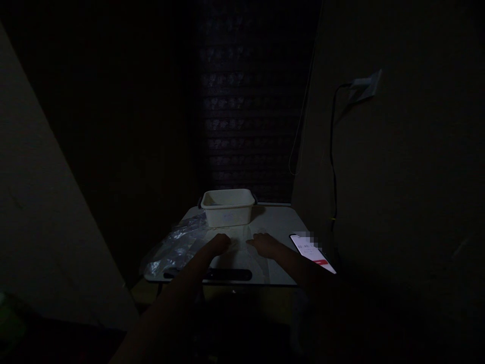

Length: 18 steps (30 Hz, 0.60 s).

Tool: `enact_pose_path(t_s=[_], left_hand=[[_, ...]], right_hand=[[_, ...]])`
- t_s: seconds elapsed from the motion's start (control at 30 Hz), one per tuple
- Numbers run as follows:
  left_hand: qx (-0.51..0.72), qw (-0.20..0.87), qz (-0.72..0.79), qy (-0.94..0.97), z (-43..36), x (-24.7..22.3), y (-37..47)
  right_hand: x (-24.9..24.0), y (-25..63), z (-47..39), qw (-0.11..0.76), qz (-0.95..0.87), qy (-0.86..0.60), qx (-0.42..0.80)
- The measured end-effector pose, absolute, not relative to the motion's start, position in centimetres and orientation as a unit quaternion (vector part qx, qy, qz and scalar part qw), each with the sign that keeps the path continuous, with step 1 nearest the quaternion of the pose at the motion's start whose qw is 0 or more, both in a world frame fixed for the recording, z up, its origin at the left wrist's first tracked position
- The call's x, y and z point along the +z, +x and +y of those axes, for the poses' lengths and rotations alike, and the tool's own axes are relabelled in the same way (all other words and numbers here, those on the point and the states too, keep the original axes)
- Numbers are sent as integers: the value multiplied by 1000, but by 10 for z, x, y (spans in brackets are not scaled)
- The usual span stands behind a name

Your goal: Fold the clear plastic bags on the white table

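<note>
The scene is very dark. Both hands reach over a small white table [280, 217]. My left hand [220, 243] is low over the middle of the tabletop, its fingers curled together. My right hand [261, 243] is a little to its right, its fingers pointing left. A thin clear plastic piece [244, 242] seems to lie between and under them; how the fingers hold it is too dim to tell. Behind the hands stands a white tub [229, 215] with dark handles. Crumpled clear plastic [174, 245] spreads over the table's left side.
A lit phone [310, 253] lies at the table's right edge. A dark slot or bar [229, 274] runs along the front edge. A black cable [332, 151] hangs from a wall outlet [364, 86] at right. Behind is a dark blind [227, 106].
</note>
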<state>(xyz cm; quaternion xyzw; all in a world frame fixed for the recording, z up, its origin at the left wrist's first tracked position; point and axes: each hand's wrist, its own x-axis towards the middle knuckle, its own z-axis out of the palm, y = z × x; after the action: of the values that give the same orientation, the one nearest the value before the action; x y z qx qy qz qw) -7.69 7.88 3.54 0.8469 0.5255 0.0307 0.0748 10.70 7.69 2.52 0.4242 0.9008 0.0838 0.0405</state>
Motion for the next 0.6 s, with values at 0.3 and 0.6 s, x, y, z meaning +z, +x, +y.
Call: enact_pose_path(t_s=[0.3,0.6], left_hand=[[21,42,533,845,69,19,-76],[-5,17,551,834,74,17,-78]], right_hand=[[31,95,75,83,890,446,53],[30,104,76,82,892,441,55]])
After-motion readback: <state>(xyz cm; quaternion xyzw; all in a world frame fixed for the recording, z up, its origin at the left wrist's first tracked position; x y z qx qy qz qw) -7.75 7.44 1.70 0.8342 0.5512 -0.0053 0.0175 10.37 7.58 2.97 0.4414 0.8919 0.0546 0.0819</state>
